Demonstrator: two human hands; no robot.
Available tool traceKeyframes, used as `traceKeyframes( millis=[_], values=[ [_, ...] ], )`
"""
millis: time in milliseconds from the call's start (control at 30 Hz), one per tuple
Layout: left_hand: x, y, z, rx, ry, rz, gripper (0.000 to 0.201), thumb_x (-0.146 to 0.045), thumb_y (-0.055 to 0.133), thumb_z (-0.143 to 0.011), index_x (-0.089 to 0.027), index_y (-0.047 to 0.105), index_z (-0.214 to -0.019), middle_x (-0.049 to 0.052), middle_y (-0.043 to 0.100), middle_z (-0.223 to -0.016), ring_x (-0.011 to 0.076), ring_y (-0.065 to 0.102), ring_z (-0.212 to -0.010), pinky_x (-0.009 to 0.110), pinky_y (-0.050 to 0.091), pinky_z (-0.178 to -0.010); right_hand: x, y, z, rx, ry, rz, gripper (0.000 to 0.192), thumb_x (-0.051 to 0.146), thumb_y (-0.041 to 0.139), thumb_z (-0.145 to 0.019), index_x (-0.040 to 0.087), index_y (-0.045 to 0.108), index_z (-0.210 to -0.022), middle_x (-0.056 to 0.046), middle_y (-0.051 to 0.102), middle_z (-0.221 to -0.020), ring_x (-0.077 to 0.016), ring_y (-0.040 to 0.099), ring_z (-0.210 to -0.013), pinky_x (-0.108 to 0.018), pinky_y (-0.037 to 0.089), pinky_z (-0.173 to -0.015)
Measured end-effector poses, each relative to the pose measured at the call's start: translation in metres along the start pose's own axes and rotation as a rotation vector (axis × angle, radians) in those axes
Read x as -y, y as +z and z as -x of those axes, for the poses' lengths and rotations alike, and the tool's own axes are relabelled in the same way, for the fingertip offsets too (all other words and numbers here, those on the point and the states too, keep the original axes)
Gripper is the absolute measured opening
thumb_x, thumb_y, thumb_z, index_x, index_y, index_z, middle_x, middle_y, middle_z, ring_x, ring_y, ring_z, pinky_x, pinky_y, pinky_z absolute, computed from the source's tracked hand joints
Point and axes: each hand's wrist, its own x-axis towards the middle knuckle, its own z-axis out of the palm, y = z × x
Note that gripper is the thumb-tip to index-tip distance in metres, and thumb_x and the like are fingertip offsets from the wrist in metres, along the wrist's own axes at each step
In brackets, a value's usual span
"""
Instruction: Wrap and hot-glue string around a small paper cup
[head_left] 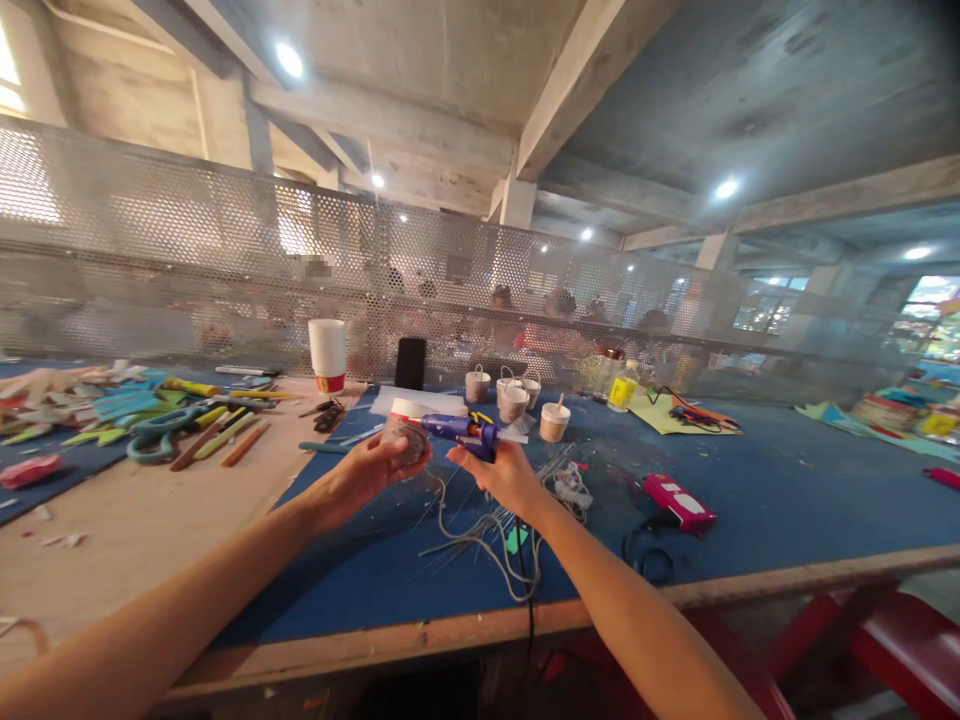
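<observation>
My left hand (375, 468) is closed round a small paper cup (403, 447) wrapped in grey cord, tilted on its side. In my right hand (504, 470) is a blue hot glue gun (450, 428), its orange nozzle at the cup's side; whether the tip touches cannot be made out. A loose grey cord (510, 575) trails from below the cup across the blue mat. Behind the hands stand several small cord-wrapped cups (513, 402) with handles, and another small cup (553, 424) with a stick in it.
A stack of white paper cups (327, 348), a black phone (410, 364) and a yellow-labelled bottle (622, 387) stand along the mesh divider (450, 270). Scissors (161, 435) and craft scraps lie left. A pink device (679, 502) lies right. Thin glue strands cover the mat. People sit beyond the mesh.
</observation>
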Motion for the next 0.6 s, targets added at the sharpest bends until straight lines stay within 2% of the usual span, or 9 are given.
traceKeyframes(
  millis=[133,233,433,600],
  values=[
    [-0.001,0.004,0.002,0.008,0.010,-0.005,0.027,-0.025,0.072,-0.087,-0.014,0.073,-0.112,0.015,0.076,-0.118,0.0283,0.071,-0.111,0.039,0.051,-0.105,-0.004,0.001,-0.002,-0.006,-0.113,0.132,0.037,0.055,0.064,-0.089,0.024,0.071,-0.109,-0.002,0.071,-0.080,-0.0201,0.065,-0.074,-0.033,0.053,-0.075],
    [-0.001,0.004,0.002,0.011,0.016,-0.017,0.026,-0.024,0.072,-0.087,-0.014,0.074,-0.110,0.014,0.076,-0.118,0.0276,0.071,-0.110,0.038,0.051,-0.105,-0.011,0.003,-0.003,-0.029,-0.148,0.237,0.035,0.053,0.063,-0.091,0.023,0.072,-0.108,-0.005,0.073,-0.093,-0.0208,0.066,-0.086,-0.034,0.052,-0.086],
    [0.000,0.002,0.000,-0.001,0.016,-0.030,0.026,-0.023,0.073,-0.086,-0.012,0.075,-0.110,0.016,0.076,-0.120,0.0284,0.071,-0.112,0.038,0.052,-0.105,-0.016,0.003,-0.002,-0.034,-0.175,0.333,0.034,0.049,0.059,-0.095,0.021,0.069,-0.111,-0.006,0.074,-0.095,-0.0204,0.067,-0.087,-0.032,0.051,-0.084],
    [0.001,0.003,0.000,-0.019,0.026,-0.023,0.032,-0.023,0.076,-0.082,-0.011,0.074,-0.112,0.017,0.075,-0.122,0.0297,0.071,-0.112,0.039,0.053,-0.104,-0.015,0.002,-0.001,-0.035,-0.201,0.369,0.034,0.051,0.056,-0.096,0.021,0.069,-0.107,-0.005,0.073,-0.090,-0.0199,0.066,-0.081,-0.030,0.050,-0.075]
  ],
)
